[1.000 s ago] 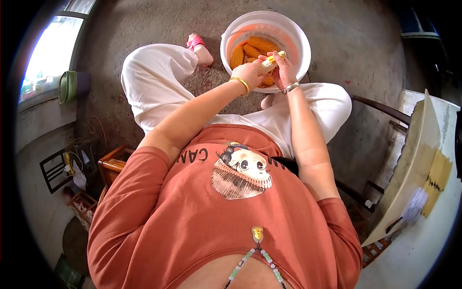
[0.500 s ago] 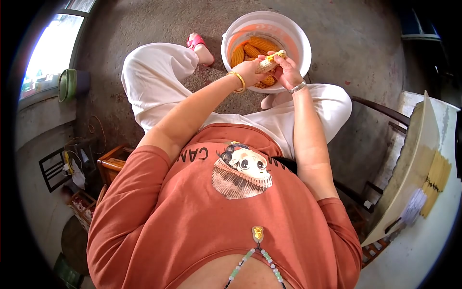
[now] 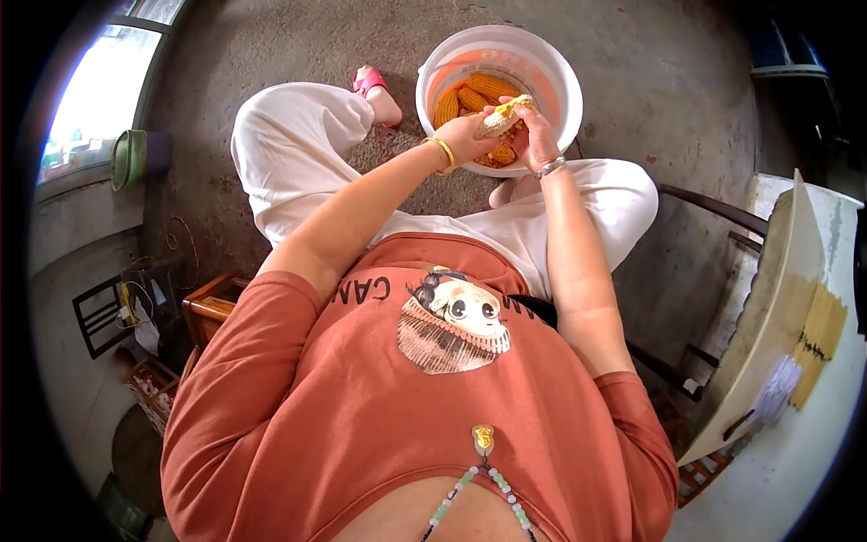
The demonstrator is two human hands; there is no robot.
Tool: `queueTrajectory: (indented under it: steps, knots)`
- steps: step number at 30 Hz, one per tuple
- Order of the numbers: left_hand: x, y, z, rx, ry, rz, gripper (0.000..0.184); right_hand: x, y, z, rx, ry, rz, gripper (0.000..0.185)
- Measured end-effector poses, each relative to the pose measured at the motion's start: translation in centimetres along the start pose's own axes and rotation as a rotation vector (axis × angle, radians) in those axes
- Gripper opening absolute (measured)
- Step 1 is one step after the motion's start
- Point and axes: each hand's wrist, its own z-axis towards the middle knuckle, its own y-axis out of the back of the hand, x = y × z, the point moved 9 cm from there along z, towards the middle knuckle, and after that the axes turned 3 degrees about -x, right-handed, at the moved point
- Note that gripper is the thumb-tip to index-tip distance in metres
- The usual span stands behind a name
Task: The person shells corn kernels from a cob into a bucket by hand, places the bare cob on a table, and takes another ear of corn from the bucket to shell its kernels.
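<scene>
Head view, listed left to right. One green container [image 3: 129,161], beside the window [image 3: 95,99]. One pink sandal [image 3: 368,83], worn, on the concrete floor [image 3: 271,45]. One gold-coloured bangle [image 3: 448,156], around my left wrist. My left hand [image 3: 468,138]: clamped on the lower, stripped end of one corn cob [image 3: 495,125]. Several yellow ears [image 3: 493,86], lying in the bucket. The cob: tilted, held over the bucket; pale along most of its length, yellow kernels at the upper end. My right hand [image 3: 540,140]: fingers closed about that upper end; silver-coloured band [image 3: 550,167] at the wrist. One white bucket [image 3: 568,95], standing on the floor.
</scene>
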Motion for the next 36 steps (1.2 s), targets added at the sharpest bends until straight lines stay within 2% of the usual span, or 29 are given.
queueTrajectory:
  steps: [4,7,12,21,25,28,31,32,36]
  knots:
    - [0.5,-0.5,-0.1,0.008,0.071,0.093,0.040,-1.1,1.7,0.7,-0.121,-0.023,-0.081,0.033]
    - [0.9,-0.9,0.3,0.055,0.059,0.040,0.040,-0.3,0.3,0.5,0.051,0.010,-0.060,0.033]
    - [1.1,-1.1,0.6,0.070,-0.019,-0.072,0.039,-0.1,0.3,0.2,0.030,-0.017,-0.019,0.029]
    - [1.1,-1.2,0.3,0.133,-0.006,-0.119,0.038,-0.1,0.1,0.1,0.112,0.005,-0.020,0.033]
    - [0.5,-0.8,0.3,0.097,0.000,-0.005,0.043,0.0,-0.2,0.1,0.090,-0.003,0.043,0.036]
    - [-0.4,-0.5,-0.1,0.096,0.096,0.153,0.047,-0.3,0.6,0.0,-0.110,0.012,-0.055,0.030]
    - [-0.5,-0.6,-0.4,0.123,0.176,0.242,0.048,-1.0,1.8,0.8,-0.191,0.072,-0.157,0.033]
    - [-0.6,-0.6,-0.4,0.120,0.177,0.262,0.048,-1.4,2.3,1.1,-0.189,0.046,-0.139,0.027]
    - [-0.3,-0.6,0.2,0.094,0.114,0.207,0.050,-1.3,1.4,0.7,-0.063,-0.019,0.019,0.025]
